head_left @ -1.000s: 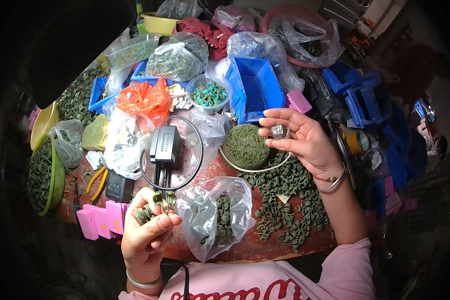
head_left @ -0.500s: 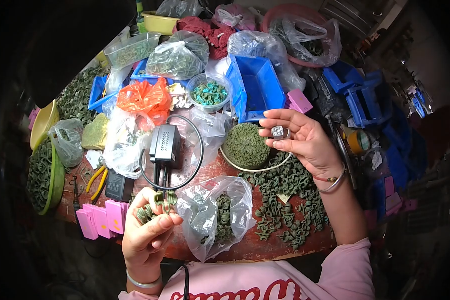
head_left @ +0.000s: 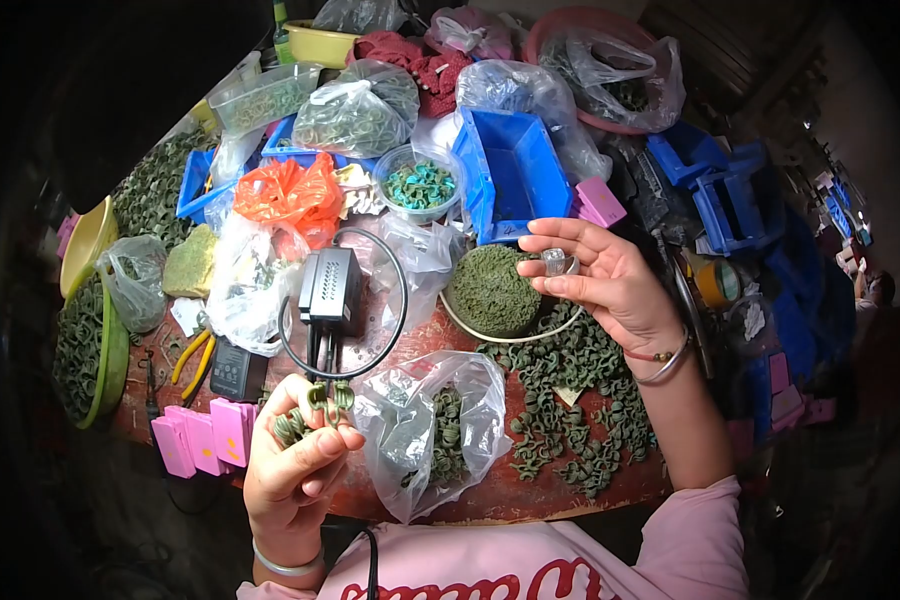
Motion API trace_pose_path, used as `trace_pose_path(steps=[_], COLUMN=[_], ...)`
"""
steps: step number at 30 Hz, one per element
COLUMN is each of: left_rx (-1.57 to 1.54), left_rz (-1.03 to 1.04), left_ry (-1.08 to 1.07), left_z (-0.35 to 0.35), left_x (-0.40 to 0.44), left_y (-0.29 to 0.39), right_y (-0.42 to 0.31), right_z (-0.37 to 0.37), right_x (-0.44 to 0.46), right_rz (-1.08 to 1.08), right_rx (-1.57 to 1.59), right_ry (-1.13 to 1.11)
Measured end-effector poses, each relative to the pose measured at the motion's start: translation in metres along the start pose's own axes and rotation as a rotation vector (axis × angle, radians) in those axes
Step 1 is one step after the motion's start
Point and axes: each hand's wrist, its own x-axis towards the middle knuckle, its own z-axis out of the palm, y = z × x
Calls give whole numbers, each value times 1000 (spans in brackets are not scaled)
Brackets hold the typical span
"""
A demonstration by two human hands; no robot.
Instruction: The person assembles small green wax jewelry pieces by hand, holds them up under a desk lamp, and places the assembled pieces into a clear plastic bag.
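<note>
My left hand (head_left: 295, 460) is closed on several small green curled pieces (head_left: 332, 398). A few stick up between thumb and fingertips; others show at the side of the fist. My right hand (head_left: 600, 280) is raised at the right edge of a rough green round mass (head_left: 495, 290) in a pale-rimmed dish. Its fingers are stretched and apart, with a chunky silver ring (head_left: 555, 262) among them, apparently worn; no piece shows in its grasp. Between the hands lies an open clear plastic bag (head_left: 400, 430) containing green curled pieces. More loose curled pieces (head_left: 590, 420) lie below my right hand.
A black boxy device with a ring-shaped cable (head_left: 330, 290) stands beyond my left hand. Pink blocks (head_left: 200, 442) and yellow-handled pliers (head_left: 192, 360) are on the left. Behind are a blue bin (head_left: 515, 175), an orange bag (head_left: 290, 200) and a clear tub (head_left: 418, 185).
My right hand has turned very slightly, so the silver ring shows at a different angle. The left hand and its green pieces stay in place.
</note>
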Motion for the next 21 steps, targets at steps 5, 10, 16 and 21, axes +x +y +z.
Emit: trace_pose_path(steps=[5, 10, 16, 21], left_rx=[2, -2, -16, -27], left_rz=[-2, -3, -7, -13], left_ry=[-1, -5, -3, -13], left_z=[-1, -1, -2, -2], left_x=[0, 1, 1, 0], left_y=[0, 1, 1, 0], right_y=[2, 7, 19, 26], right_z=[-3, -6, -22, -44], right_x=[2, 5, 20, 49], right_rz=[36, 93, 109, 105], right_rx=[23, 47, 65, 148], right_ry=[6, 30, 128, 181])
